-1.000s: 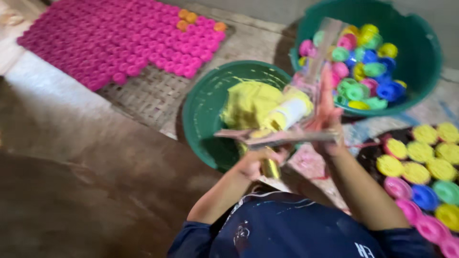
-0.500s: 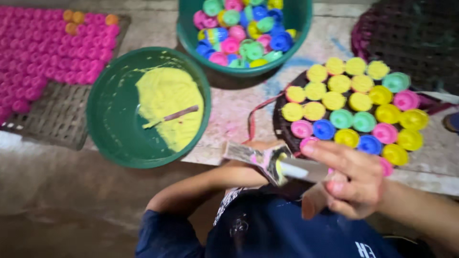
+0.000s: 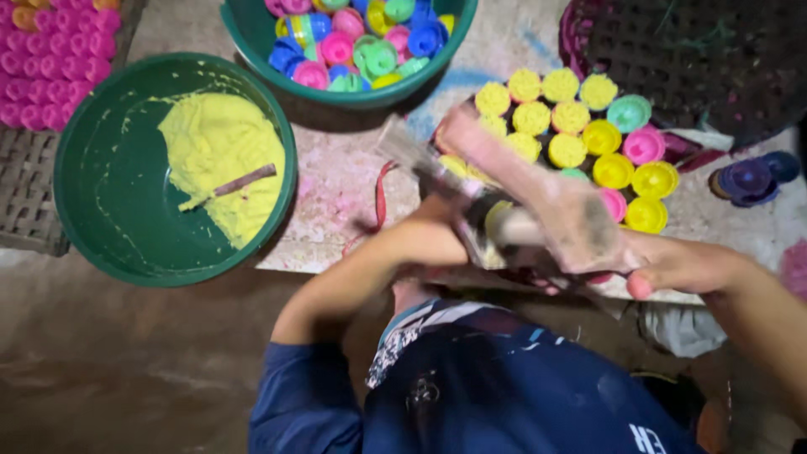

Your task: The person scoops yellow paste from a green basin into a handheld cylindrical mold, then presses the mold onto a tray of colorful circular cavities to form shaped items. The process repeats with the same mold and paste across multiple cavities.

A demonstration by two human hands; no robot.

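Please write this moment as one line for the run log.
left hand: holds flat blade | right hand: holds blurred tool | nearby: green bowl of yellow paste

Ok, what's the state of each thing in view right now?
Green bowl: partly filled with yellow paste, a stick lying in it.
Teal tub: full of loose coloured moulds.
Round tray: moulds in rows, some filled with yellow paste, some empty.
Left hand: gripping a flat scraper, motion-blurred.
Right hand: closed on a blurred tool.
Pink pieces: laid out on a mat.

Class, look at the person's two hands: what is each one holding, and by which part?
Left hand holds a small mould by its side; right hand holds a flat stick by its near end.
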